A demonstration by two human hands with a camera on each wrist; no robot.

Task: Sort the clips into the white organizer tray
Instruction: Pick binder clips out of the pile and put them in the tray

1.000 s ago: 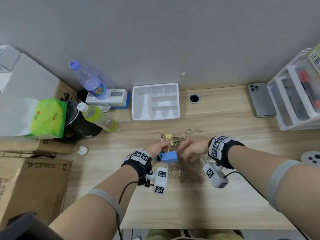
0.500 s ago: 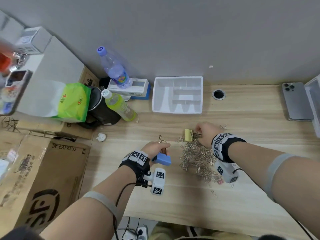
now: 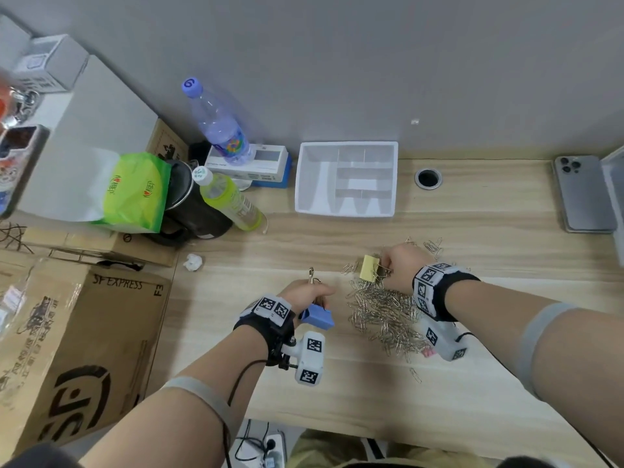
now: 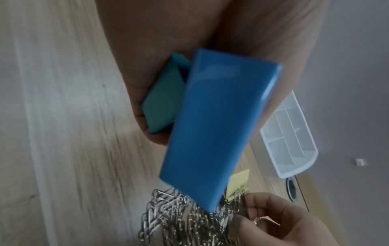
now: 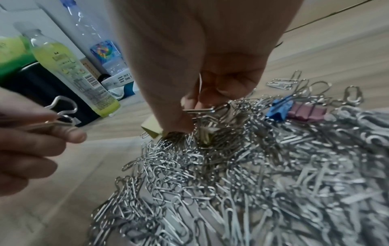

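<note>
The hands are now working apart instead of together; the left hand (image 3: 305, 293) is gripping the blue binder clip (image 3: 319, 317) beside the paperclip pile (image 3: 385, 312), while the right hand (image 3: 401, 268) is pinching the yellow binder clip (image 3: 369, 272) at the pile's far edge; the white organizer tray (image 3: 346, 212) is sitting unfilled near the wall, so sorting is barely beginning.

The right hand (image 3: 400, 266) hides most of the yellow clip's (image 3: 369, 268) handles. A teal clip (image 4: 163, 101) sits half behind the blue clip (image 4: 216, 126), possibly gripped too. The phone (image 3: 586, 194) is cut off at the right edge.
</note>
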